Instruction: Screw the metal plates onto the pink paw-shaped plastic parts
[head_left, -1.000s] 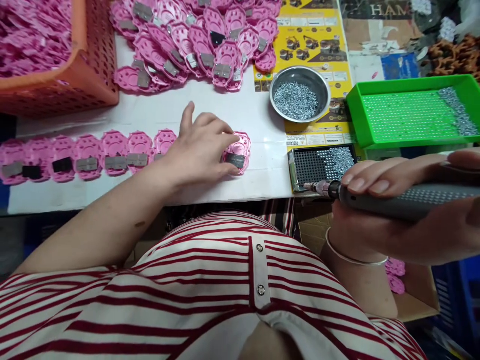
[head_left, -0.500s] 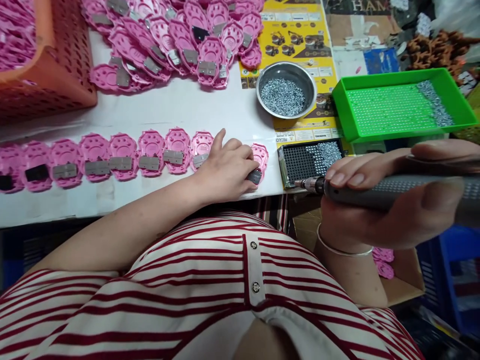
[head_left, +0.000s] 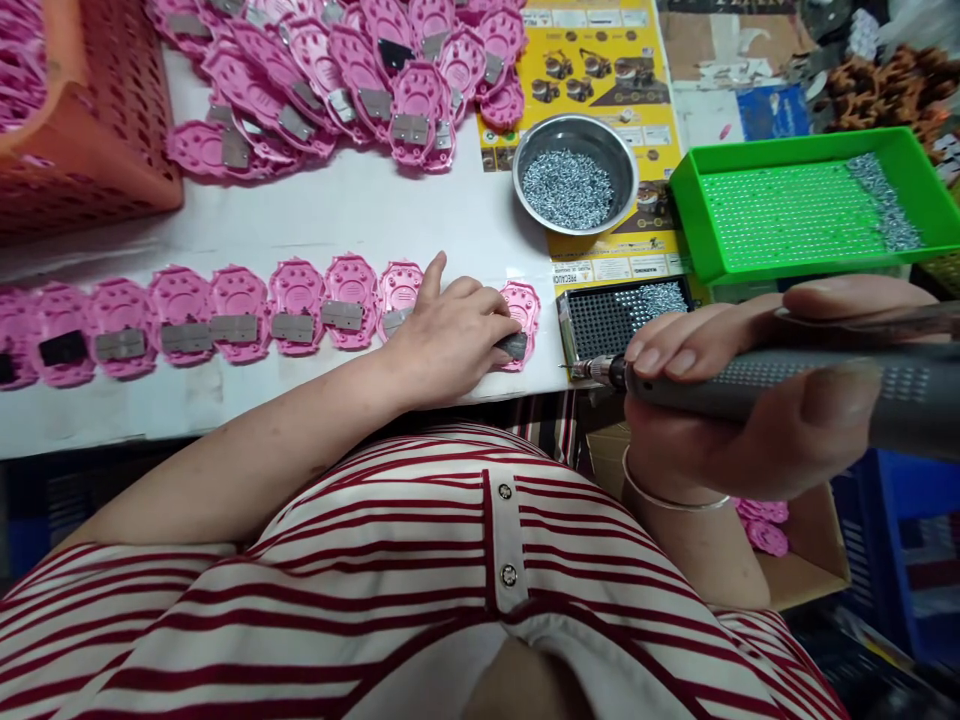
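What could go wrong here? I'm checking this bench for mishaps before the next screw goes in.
The left hand pins the last pink part near the table edge; a slip might push it off. Its fingers lie on the part, so the electric screwdriver in the right hand could catch them. The black screw tray also sits at the edge and might get knocked.

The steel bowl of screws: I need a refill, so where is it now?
In the head view the steel bowl of screws sits right of centre on the yellow printed sheet, between the pink parts pile and the green tray.
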